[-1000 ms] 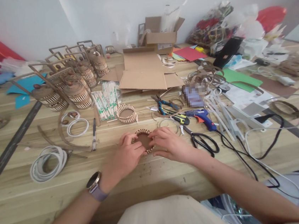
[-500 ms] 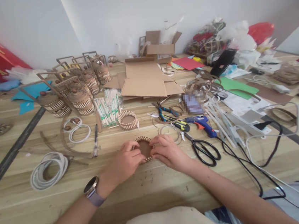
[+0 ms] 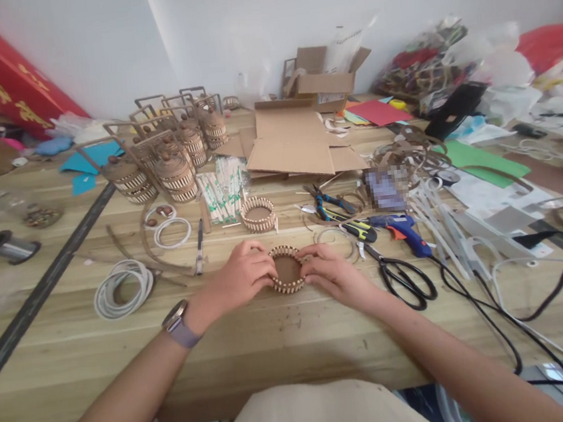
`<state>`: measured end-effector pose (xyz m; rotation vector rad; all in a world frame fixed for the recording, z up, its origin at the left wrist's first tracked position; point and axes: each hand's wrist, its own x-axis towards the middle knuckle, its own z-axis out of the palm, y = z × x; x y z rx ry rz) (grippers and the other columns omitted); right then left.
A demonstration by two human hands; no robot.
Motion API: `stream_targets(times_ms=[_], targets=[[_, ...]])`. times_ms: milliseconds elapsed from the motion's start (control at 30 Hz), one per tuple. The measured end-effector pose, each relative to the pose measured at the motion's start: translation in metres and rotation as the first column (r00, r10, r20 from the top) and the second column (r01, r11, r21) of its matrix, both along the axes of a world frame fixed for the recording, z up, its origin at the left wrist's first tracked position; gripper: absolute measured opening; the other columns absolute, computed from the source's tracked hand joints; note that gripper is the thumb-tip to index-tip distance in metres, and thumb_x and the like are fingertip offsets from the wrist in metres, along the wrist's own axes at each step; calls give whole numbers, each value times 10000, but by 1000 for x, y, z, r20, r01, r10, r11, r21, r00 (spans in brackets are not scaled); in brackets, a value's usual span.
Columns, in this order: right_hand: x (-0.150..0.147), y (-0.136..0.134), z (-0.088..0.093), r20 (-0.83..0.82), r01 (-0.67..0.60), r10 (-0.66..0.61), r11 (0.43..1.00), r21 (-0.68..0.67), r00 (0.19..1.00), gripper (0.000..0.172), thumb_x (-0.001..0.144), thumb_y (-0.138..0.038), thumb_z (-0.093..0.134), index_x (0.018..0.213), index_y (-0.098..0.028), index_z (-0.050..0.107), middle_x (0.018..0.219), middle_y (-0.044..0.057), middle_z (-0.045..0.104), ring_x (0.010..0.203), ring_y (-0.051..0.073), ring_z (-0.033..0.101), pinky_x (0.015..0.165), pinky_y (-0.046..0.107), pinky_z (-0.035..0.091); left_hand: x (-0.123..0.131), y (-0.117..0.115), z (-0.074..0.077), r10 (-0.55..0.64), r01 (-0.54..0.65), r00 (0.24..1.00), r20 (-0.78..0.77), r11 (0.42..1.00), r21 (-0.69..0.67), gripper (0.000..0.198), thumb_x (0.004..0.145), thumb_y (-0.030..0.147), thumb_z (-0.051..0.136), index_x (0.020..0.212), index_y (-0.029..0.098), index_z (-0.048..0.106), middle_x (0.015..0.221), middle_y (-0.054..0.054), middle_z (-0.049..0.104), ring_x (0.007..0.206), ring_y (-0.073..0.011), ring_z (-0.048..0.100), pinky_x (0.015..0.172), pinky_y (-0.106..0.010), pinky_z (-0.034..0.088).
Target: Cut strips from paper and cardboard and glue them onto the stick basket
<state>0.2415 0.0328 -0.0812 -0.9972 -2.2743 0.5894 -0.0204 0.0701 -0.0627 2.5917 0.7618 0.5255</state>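
A small round basket (image 3: 289,287) with a brown base and a wall of short pale sticks stands on the wooden table in front of me. My left hand (image 3: 250,271) grips its left rim between thumb and fingers. On the opposite side, my right hand (image 3: 329,272) pinches the right rim. The fingertips partly cover the wall on both sides. Just behind it sits a second stick-walled ring basket (image 3: 258,215), touched by neither hand. Black-handled scissors (image 3: 407,282) lie to the right of my right hand, near a blue glue gun (image 3: 407,230).
Finished lidded baskets with handles (image 3: 177,175) stand at the back left, beside packaged sticks (image 3: 223,193). White cord coils (image 3: 123,291) lie left. Flattened cardboard (image 3: 289,146), pliers (image 3: 331,202) and a yellow cutter (image 3: 359,231) lie ahead. Black cables (image 3: 479,324) trail on the right.
The view has swung left, so everything sits further right in the picture. Both hands stay at the basket, with their fingers now more on the outer sides of its rim.
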Motion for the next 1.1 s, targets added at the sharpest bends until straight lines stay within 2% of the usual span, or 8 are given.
stream_targets(times_ms=[100, 167, 367, 500, 633, 767, 933, 1100], targets=[[2, 1, 7, -87, -20, 13, 996, -82, 996, 143, 976, -274, 542, 919, -206, 654, 1149, 133, 629, 1157, 239, 583, 964, 410, 490, 1, -1, 10, 13, -8, 1000, 24, 978, -207, 73, 912, 239, 665, 964, 206, 704, 1001, -44, 702, 1143, -233, 456, 1011, -385, 411], [3, 0, 12, -137, -39, 21, 990, -136, 990, 174, 977, -326, 548, 909, -206, 655, 1141, 126, 630, 1133, 232, 598, 962, 406, 492, 1, -3, 16, -1, 8, 1000, 24, 952, -306, 159, 887, 306, 704, 1015, 212, 708, 1006, -52, 688, 1144, -234, 446, 998, -368, 420], [2, -8, 21, -197, -63, 27, 982, -177, 980, 231, 980, -389, 537, 897, -213, 661, 1134, 119, 638, 1135, 233, 602, 973, 422, 483, 8, -14, 30, -49, 63, 997, 53, 947, -315, 93, 890, 300, 701, 900, 217, 744, 909, -41, 670, 1095, -222, 454, 985, -340, 402], [0, -12, 23, -170, -56, 35, 991, -118, 985, 188, 979, -340, 544, 904, -217, 665, 1123, 121, 646, 1189, 243, 575, 975, 418, 489, 9, -23, 30, -31, 42, 998, 57, 977, -210, 67, 891, 258, 696, 863, 219, 743, 892, -29, 678, 1095, -230, 458, 1013, -379, 369], [-1, -16, 19, -117, 8, -9, 1000, -4, 993, 134, 970, -257, 556, 1012, -229, 681, 1200, 128, 635, 1209, 231, 570, 1010, 418, 481, 6, -26, 15, 17, -17, 1000, 6, 999, 47, 126, 915, 178, 636, 901, 225, 752, 921, -34, 700, 1123, -261, 436, 1021, -436, 362], [0, -20, 10, -107, 95, -92, 995, 15, 990, 301, 958, -237, 572, 1256, -252, 615, 1303, 130, 617, 1252, 225, 563, 1051, 430, 465, 4, -22, -4, 32, -32, 999, 1, 976, 215, 161, 924, 142, 602, 928, 199, 753, 985, -53, 721, 1086, -262, 456, 946, -417, 443], [10, -15, -7, -50, 236, -233, 971, 51, 971, 162, 948, -253, 576, 1043, -236, 706, 1174, 96, 703, 1118, 208, 648, 971, 383, 522, -2, -15, -16, 48, -38, 998, -27, 958, 286, 197, 919, 99, 585, 982, 189, 749, 1031, -61, 739, 1029, -243, 520, 869, -375, 515], [31, 11, -16, 23, 439, -447, 886, 146, 894, 178, 935, -234, 542, 918, -237, 719, 1005, 81, 740, 983, 228, 668, 887, 401, 530, -12, -20, -20, 108, -101, 994, 1, 927, 362, 306, 932, 162, 586, 1228, 191, 660, 1252, -92, 675, 1120, -253, 544, 952, -437, 516]])
